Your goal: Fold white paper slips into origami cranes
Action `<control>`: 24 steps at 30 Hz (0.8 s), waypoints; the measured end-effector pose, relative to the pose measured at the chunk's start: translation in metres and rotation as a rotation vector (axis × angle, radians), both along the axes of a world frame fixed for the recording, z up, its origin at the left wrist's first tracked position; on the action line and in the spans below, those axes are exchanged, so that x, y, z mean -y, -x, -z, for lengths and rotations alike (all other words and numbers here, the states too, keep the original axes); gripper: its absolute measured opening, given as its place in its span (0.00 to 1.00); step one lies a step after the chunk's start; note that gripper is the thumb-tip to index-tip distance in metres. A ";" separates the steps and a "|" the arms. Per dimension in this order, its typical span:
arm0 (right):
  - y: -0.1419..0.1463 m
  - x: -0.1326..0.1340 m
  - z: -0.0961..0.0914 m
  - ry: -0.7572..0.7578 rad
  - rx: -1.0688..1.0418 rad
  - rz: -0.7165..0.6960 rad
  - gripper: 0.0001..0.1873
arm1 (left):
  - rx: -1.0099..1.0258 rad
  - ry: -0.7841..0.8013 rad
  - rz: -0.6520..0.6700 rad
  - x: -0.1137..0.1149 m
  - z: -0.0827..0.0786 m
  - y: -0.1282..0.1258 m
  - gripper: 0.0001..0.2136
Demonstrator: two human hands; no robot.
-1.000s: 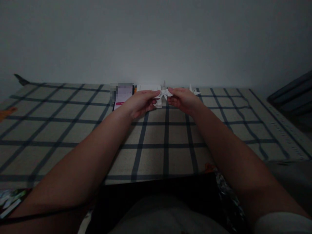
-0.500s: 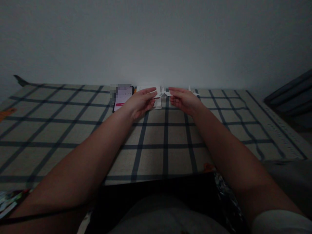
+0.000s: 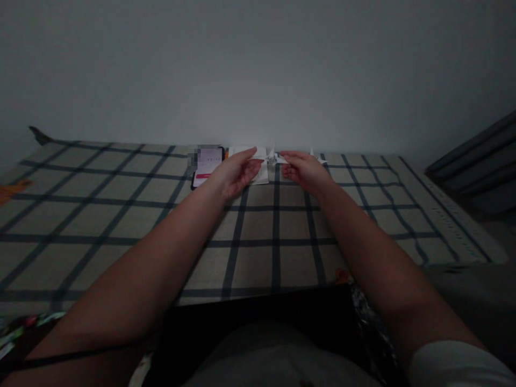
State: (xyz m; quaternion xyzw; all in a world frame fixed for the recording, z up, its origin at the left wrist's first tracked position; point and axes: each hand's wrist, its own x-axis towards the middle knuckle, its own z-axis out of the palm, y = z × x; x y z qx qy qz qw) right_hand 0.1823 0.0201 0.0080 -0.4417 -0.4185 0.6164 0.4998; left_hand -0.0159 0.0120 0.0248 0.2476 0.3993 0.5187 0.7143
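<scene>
A small folded white paper crane (image 3: pixel 272 158) is held up between my two hands near the far edge of the table. My right hand (image 3: pixel 304 167) pinches its right tip between thumb and fingers. The fingers of my left hand (image 3: pixel 239 172) are curled around its left tip, a pale strip showing between index finger and thumb. The exact contact there is small and dim. Behind my right hand stands a second white folded paper piece (image 3: pixel 318 157), pointed like another crane and partly hidden.
White paper sheets (image 3: pixel 262 176) lie behind and under my left hand. A lit phone (image 3: pixel 208 167) rests left of them. The checked cloth (image 3: pixel 258 226) covers the table, which meets a grey wall (image 3: pixel 258 70). Something orange (image 3: pixel 14 191) lies at the left edge.
My left thumb and index finger have parted slightly, showing more of the crane's left tip. The right hand keeps its pinch. The whole view has shifted a little.
</scene>
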 end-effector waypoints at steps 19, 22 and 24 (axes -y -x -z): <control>0.005 -0.004 0.010 -0.345 0.394 0.154 0.05 | -0.304 -0.191 0.016 0.000 0.012 0.001 0.12; 0.002 -0.007 0.014 -0.395 0.470 0.127 0.05 | -0.430 -0.268 -0.013 0.000 0.018 -0.002 0.15; 0.001 -0.009 0.017 -0.437 0.518 0.095 0.06 | -0.475 -0.301 -0.030 0.000 0.020 -0.003 0.15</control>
